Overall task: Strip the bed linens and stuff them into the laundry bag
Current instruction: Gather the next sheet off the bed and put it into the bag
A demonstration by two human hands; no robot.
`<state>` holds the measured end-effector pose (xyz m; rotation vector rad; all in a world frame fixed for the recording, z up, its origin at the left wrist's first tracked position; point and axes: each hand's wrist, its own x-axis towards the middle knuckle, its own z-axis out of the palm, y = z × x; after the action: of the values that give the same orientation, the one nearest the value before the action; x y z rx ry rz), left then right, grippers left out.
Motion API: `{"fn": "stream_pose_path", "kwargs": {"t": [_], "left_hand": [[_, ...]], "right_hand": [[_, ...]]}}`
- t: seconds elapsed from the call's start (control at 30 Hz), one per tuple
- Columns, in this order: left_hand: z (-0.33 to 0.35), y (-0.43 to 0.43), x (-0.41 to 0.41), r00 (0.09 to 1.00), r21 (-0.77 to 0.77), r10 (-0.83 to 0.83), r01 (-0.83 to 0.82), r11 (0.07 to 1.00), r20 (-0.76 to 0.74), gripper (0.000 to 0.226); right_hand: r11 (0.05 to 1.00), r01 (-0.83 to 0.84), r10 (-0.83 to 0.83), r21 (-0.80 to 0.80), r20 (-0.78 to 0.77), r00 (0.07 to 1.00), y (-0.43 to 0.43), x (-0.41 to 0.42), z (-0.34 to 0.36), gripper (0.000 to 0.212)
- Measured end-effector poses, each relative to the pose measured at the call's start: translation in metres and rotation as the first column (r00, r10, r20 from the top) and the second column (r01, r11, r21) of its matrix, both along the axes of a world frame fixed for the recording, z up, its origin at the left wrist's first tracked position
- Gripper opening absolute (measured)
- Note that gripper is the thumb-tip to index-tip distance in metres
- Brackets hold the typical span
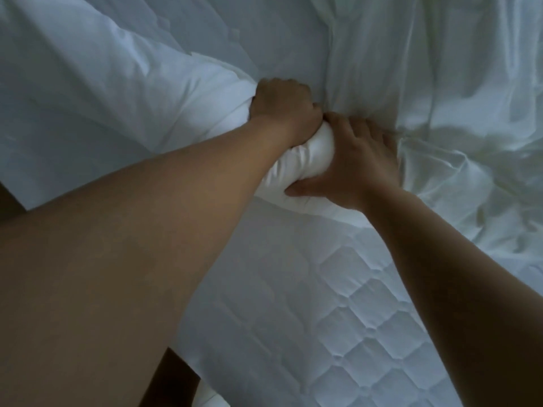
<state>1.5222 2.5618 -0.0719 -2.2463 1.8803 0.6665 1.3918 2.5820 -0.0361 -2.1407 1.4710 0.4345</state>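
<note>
A bedroom: a bed's white diamond-quilted mattress pad (338,318) lies bared beside a plump white pillow (102,83) and rumpled white sheets (440,83).

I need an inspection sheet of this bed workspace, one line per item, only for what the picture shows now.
Surface: quilted mattress pad, uncovered in the foreground.
Job's things: white pillow, its near end bunched; crumpled sheet beside it; laundry bag not seen.
Clutter: nothing seen.
Grippers: left hand and right hand both grip the pillow's bunched end.
Cables: nothing seen.
Surroundings: dark strip at the left edge, too dim to identify.
</note>
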Motion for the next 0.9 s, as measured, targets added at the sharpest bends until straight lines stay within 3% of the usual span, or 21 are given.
{"fn": "stream_pose_path", "kwargs": {"t": [0.3, 0.47, 0.53, 0.6, 0.67, 0.77, 0.83, 0.9], "left_hand": [[0.013, 0.028, 0.0, 0.996, 0.357, 0.046, -0.014, 0.934, -0.08, 0.053], [0.012, 0.094, 0.001, 0.998, 0.381, -0.003, 0.029, 0.924, -0.068, 0.052], [0.015, 0.118, 0.003, 0.999, 0.312, -0.022, 0.034, 0.95, -0.043, 0.049], [0.023, 0.135, 0.006, 0.991, 0.18, 0.037, -0.014, 0.984, -0.125, 0.041], [0.036, 0.141, 0.011, 0.905, 0.09, 0.188, -0.166, 0.982, -0.382, 0.028], [0.07, 0.152, 0.03, 0.61, 0.084, 0.372, -0.447, 0.891, -0.7, 0.022], [0.087, 0.17, 0.057, 0.532, 0.002, 0.427, -0.624, 0.782, -0.732, 0.014], [0.093, 0.198, 0.093, 0.435, -0.042, 0.577, -0.821, 0.569, -0.691, 0.015]], "right_hand": [[0.944, 0.034, -0.032, 0.327, -0.013, 0.999, 0.018, 0.007, 0.015, 0.108], [0.952, -0.001, 0.004, 0.306, -0.008, 1.0, 0.082, 0.002, 0.016, 0.107], [0.966, -0.07, 0.078, 0.25, -0.023, 0.997, 0.104, 0.001, 0.021, 0.108], [0.98, -0.107, 0.12, 0.167, -0.072, 0.99, 0.12, 0.003, 0.029, 0.112], [0.985, -0.1, 0.12, 0.141, -0.146, 0.982, 0.129, 0.008, 0.039, 0.116], [0.952, -0.259, 0.287, 0.162, -0.177, 0.941, 0.143, 0.034, 0.049, 0.125], [0.936, -0.309, 0.334, 0.167, -0.148, 0.931, 0.158, 0.064, 0.049, 0.129], [0.963, -0.216, 0.239, 0.159, -0.143, 0.96, 0.172, 0.094, 0.048, 0.131]]}}
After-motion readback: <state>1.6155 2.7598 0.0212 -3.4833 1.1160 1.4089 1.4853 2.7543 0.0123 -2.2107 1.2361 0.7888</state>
